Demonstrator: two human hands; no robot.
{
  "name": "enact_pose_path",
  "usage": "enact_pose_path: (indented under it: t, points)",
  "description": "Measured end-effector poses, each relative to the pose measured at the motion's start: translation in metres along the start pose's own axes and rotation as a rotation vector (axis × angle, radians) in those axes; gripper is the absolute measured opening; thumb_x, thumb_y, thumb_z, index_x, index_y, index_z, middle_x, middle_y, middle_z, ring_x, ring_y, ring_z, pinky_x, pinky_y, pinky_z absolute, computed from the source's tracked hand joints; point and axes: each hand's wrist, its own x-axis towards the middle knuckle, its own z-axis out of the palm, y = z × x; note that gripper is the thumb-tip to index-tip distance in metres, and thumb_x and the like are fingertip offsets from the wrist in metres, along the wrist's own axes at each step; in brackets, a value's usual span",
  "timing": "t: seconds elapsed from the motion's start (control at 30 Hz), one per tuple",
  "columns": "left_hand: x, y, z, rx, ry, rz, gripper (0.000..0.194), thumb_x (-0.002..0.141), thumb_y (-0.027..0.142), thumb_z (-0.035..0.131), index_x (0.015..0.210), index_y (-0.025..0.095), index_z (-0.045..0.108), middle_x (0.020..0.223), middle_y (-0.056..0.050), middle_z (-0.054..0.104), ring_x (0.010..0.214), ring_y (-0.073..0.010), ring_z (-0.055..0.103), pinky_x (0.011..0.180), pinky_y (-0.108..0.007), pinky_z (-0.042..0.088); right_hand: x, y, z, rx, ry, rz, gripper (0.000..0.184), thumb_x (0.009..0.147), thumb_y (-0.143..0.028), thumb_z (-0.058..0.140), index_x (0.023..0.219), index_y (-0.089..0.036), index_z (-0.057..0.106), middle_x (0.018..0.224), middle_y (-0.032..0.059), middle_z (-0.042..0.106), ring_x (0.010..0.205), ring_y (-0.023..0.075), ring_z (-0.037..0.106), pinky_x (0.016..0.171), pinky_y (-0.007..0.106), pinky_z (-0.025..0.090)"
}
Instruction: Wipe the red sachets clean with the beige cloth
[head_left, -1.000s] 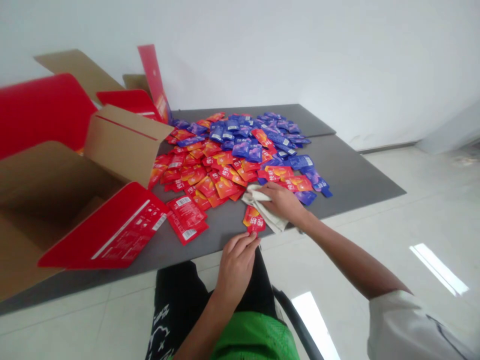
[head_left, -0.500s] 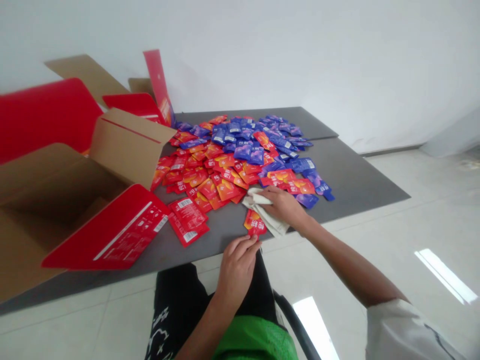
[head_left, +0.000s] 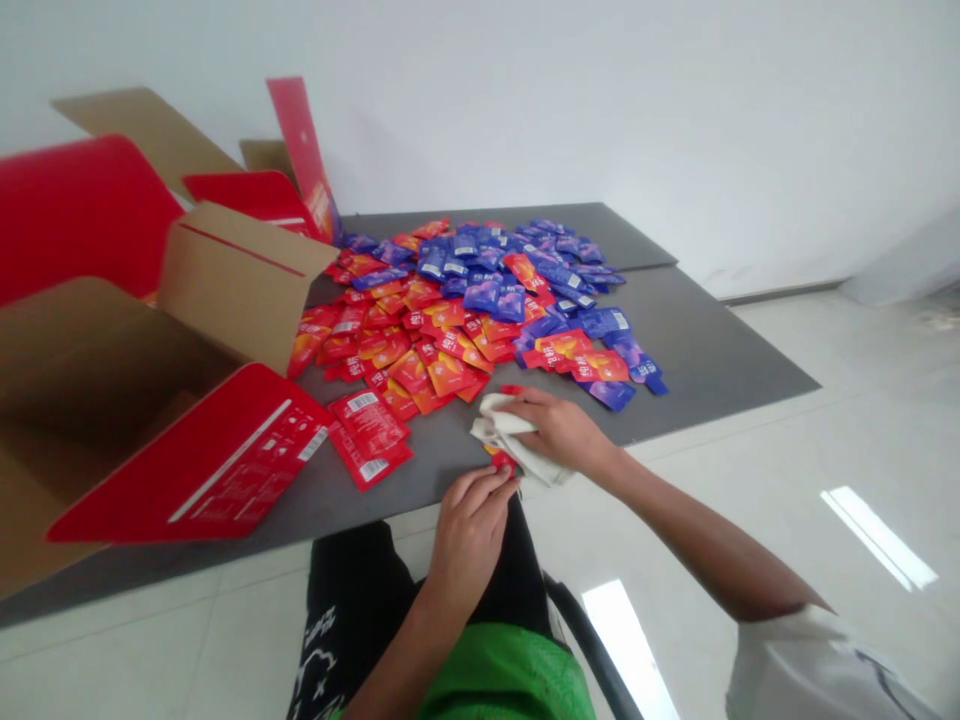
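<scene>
At the front of the gray table (head_left: pixel 697 350), the right hand (head_left: pixel 561 432) grips a white cloth (head_left: pixel 496 420). The left hand (head_left: pixel 471 530) curls over a red packet (head_left: pixel 502 461); I cannot tell if it grips.

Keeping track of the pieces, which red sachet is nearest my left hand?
The sachet at your left hand, half under the cloth; the others lie farther off, in the pile or by the box.

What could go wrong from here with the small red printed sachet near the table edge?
The red printed sachet at the left hand's fingertips lies partly under the off-white cloth, close to the grey table's near edge, so it might slip off. The cloth, under the right hand, could also snag nearby orange-red sachets.
</scene>
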Motion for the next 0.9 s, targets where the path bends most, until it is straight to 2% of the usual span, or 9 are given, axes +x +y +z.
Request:
enact_pose_path:
  t: [0.1,0.17,0.27,0.4,0.5,0.6,0.67,0.8,0.9]
  points:
    - [0.001,0.000,0.000,-0.020,0.014,-0.004,0.030,0.099,0.012,0.058,0.123,0.024,0.071,0.120,-0.005,0.075,0.114,-0.0224,0.066,0.101,-0.043,0.057,0.023,0.024,-0.014,-0.108,0.073,0.075,0.036,0.099,-0.028,0.062,0.134,-0.024,0.069,0.124,0.0100,0.069,0.103,0.0220,0.069,0.083,0.027,0.052]
    - [0.001,0.001,0.000,-0.018,0.021,-0.004,0.030,0.099,0.012,0.059,0.123,0.024,0.071,0.119,-0.005,0.075,0.113,-0.0221,0.066,0.100,-0.043,0.057,0.027,0.025,-0.024,-0.145,0.112,0.093,0.036,0.099,-0.027,0.061,0.134,-0.023,0.069,0.121,0.0103,0.069,0.101,0.0225,0.069,0.083,0.027,0.052]
    - [0.001,0.001,0.001,-0.013,0.021,-0.006,0.030,0.098,0.011,0.059,0.123,0.024,0.070,0.118,-0.005,0.075,0.112,-0.0221,0.066,0.098,-0.042,0.058,0.009,0.002,-0.024,-0.079,0.132,0.017,0.039,0.098,-0.022,0.060,0.137,-0.025,0.066,0.124,0.0090,0.069,0.103,0.0219,0.069,0.085,0.028,0.053]
    - [0.001,0.002,0.001,0.006,0.021,0.001,0.026,0.098,0.013,0.060,0.118,0.023,0.073,0.108,-0.004,0.076,0.105,-0.0231,0.066,0.096,-0.043,0.058,-0.017,-0.024,-0.003,0.025,-0.025,-0.089,0.038,0.097,-0.024,0.063,0.135,-0.028,0.067,0.128,0.0057,0.069,0.105,0.0199,0.070,0.085,0.026,0.054]
    - [0.001,0.001,0.001,-0.001,0.009,0.003,0.029,0.098,0.012,0.059,0.122,0.024,0.071,0.115,-0.005,0.076,0.109,-0.0227,0.066,0.098,-0.042,0.058,-0.007,-0.008,0.002,0.002,-0.018,-0.031,0.038,0.096,-0.024,0.065,0.134,-0.027,0.067,0.131,0.0067,0.068,0.109,0.0208,0.069,0.088,0.026,0.053]
    - [0.000,0.001,0.001,-0.003,0.013,-0.004,0.030,0.098,0.012,0.060,0.123,0.024,0.071,0.120,-0.005,0.075,0.113,-0.0226,0.065,0.099,-0.042,0.057,0.018,0.021,-0.012,-0.098,0.083,0.083,0.036,0.098,-0.025,0.063,0.134,-0.025,0.068,0.125,0.0092,0.069,0.105,0.0224,0.069,0.088,0.028,0.053]
    - [0.000,0.001,0.001,-0.002,0.018,-0.008,0.029,0.098,0.012,0.061,0.122,0.023,0.071,0.120,-0.005,0.075,0.113,-0.0226,0.065,0.099,-0.042,0.057,0.026,0.030,-0.024,-0.140,0.134,0.110,0.034,0.100,-0.027,0.061,0.132,-0.025,0.070,0.120,0.0098,0.069,0.102,0.0229,0.069,0.087,0.029,0.053]
    - [0.001,0.002,0.002,-0.013,0.021,-0.007,0.029,0.097,0.011,0.062,0.122,0.022,0.071,0.119,-0.005,0.075,0.112,-0.0220,0.065,0.099,-0.041,0.058,0.008,0.004,-0.027,-0.051,0.171,-0.016,0.039,0.100,-0.025,0.059,0.139,-0.024,0.065,0.125,0.0096,0.068,0.105,0.0218,0.069,0.089,0.028,0.053]
    - [0.002,0.003,0.001,0.001,0.030,-0.001,0.027,0.097,0.011,0.062,0.119,0.021,0.073,0.111,-0.004,0.076,0.107,-0.0233,0.065,0.097,-0.043,0.058,-0.014,-0.022,-0.012,-0.001,0.024,-0.110,0.041,0.099,-0.022,0.060,0.139,-0.028,0.064,0.126,0.0067,0.069,0.106,0.0203,0.069,0.084,0.026,0.054]
